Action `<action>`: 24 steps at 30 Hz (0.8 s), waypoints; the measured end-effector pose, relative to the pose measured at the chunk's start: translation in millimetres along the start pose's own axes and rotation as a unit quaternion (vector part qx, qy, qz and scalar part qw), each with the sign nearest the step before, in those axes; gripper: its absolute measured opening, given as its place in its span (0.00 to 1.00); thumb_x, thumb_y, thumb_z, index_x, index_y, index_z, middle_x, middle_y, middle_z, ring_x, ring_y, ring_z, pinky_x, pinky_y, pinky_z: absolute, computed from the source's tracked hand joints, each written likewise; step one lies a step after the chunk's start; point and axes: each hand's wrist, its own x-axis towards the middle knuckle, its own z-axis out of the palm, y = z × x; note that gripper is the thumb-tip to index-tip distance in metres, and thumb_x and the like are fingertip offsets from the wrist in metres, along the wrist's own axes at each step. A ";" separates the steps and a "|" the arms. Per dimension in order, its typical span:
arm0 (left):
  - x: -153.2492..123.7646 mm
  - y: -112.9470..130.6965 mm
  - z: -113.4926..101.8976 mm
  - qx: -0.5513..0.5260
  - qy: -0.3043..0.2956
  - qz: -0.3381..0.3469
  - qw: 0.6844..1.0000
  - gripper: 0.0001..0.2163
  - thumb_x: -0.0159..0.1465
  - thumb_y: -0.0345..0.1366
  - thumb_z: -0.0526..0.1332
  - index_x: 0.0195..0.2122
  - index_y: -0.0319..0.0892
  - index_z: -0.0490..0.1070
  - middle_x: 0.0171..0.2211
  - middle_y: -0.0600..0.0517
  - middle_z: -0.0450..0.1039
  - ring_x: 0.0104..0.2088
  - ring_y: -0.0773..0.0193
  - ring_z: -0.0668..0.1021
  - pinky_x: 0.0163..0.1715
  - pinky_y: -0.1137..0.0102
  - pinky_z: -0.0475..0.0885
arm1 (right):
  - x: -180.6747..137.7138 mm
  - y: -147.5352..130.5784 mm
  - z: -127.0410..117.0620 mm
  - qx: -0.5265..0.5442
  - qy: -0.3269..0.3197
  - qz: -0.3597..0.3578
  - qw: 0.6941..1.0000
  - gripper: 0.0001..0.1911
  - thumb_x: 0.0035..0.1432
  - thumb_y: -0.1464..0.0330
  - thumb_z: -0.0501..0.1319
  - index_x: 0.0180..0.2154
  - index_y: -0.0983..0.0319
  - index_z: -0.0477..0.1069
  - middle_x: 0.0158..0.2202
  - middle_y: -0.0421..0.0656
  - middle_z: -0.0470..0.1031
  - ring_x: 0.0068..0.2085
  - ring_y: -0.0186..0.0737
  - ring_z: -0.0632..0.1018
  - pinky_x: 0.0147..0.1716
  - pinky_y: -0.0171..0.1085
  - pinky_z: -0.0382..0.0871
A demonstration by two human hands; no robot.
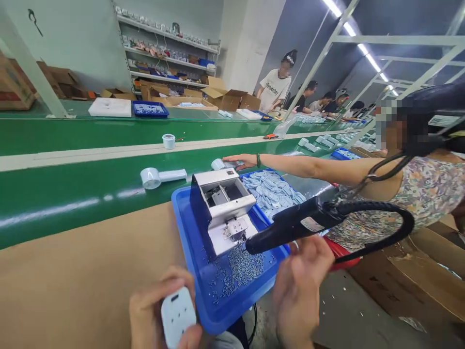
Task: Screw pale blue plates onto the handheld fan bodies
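The small white rounded-rectangular plastic plug housing (178,316) sat at the bottom of the head view, clasped in the left hand (160,315), whose fingers curled round its left edge and underside while dark slots on its face showed upward. It looked light, rigid and smooth, a moulded shell that would probably slip if pinched on its glossy face, so the edges seemed the surer place to grip it. The right hand (300,286) rose just beside it with fingers bent around the lower end of a black pistol-shaped electric screwdriver (286,225), whose tip pointed at a small grey metal screw-feeder box (223,211); a thick black cable (381,228) looped off the tool's rear. The feeder stood in a shallow blue plastic tray (198,286) strewn with small silvery screws (241,269), resting on a brown cardboard-covered bench (72,276). Behind lay a second blue tray of pale blue-white plastic parts (272,191). On the green conveyor belt (72,194) beyond lay a white handled device (160,176), and a co-worker's arm (312,167) stretched over the belt to touch another white piece (220,164).
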 end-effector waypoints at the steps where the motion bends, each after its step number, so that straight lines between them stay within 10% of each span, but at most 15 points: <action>1: 3.3 1.5 5.8 -0.011 0.012 0.021 1.000 0.16 0.75 0.46 0.72 0.61 0.53 0.75 0.34 0.50 0.78 0.30 0.59 0.81 0.24 0.71 0.76 | 10.8 2.6 -7.5 -0.005 -0.047 0.038 0.998 0.19 0.84 0.63 0.62 0.71 0.51 0.71 0.64 0.45 0.73 0.64 0.33 0.77 0.67 0.33 0.73; 4: 9.5 3.9 17.6 0.005 0.009 0.043 0.999 0.15 0.77 0.46 0.71 0.60 0.51 0.73 0.36 0.50 0.79 0.32 0.61 0.82 0.26 0.72 0.76 | 30.7 6.6 -17.6 -0.013 -0.171 0.090 0.981 0.21 0.83 0.57 0.64 0.69 0.58 0.73 0.51 0.53 0.81 0.51 0.48 0.85 0.51 0.45 0.85; 7: 8.3 2.6 20.4 0.037 -0.019 0.033 0.999 0.19 0.77 0.46 0.72 0.63 0.50 0.71 0.37 0.51 0.80 0.29 0.63 0.80 0.26 0.72 0.73 | 33.1 1.7 -5.8 0.016 -0.150 0.033 0.988 0.24 0.79 0.55 0.69 0.69 0.53 0.74 0.38 0.42 0.73 0.35 0.38 0.78 0.34 0.37 0.82; 13: 5.2 -3.8 21.8 0.048 -0.055 0.051 0.996 0.15 0.78 0.47 0.70 0.60 0.51 0.71 0.34 0.53 0.77 0.27 0.65 0.76 0.27 0.72 0.68 | 52.8 -26.0 50.9 0.030 -0.086 -0.067 0.994 0.19 0.85 0.56 0.63 0.71 0.46 0.73 0.65 0.43 0.64 0.35 0.26 0.75 0.24 0.30 0.76; 24: 13.4 4.9 23.9 0.067 -0.068 0.058 0.994 0.17 0.82 0.54 0.63 0.59 0.48 0.67 0.31 0.58 0.70 0.22 0.70 0.67 0.23 0.72 0.59 | 71.4 -8.8 72.2 0.038 -0.154 -0.057 0.986 0.17 0.83 0.63 0.62 0.66 0.56 0.64 0.48 0.41 0.62 0.25 0.26 0.70 0.18 0.32 0.67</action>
